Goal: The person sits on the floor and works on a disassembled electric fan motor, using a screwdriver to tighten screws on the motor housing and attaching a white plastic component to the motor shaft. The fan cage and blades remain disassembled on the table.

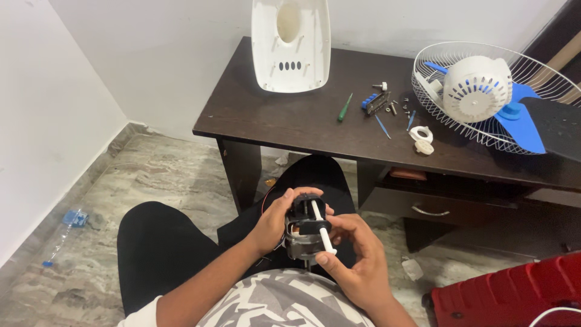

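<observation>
motor (305,233) – dark metal, white plastic shaft | desk (290,118) – dark matt wood | fan guard (484,130) – white wire

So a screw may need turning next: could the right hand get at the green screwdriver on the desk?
Probably yes: the green screwdriver lies alone on open desk, but the right hand is busy on the motor's white rod.

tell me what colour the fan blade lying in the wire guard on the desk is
Blue fan blade, seen in the head view, inside the white wire guard.
</observation>
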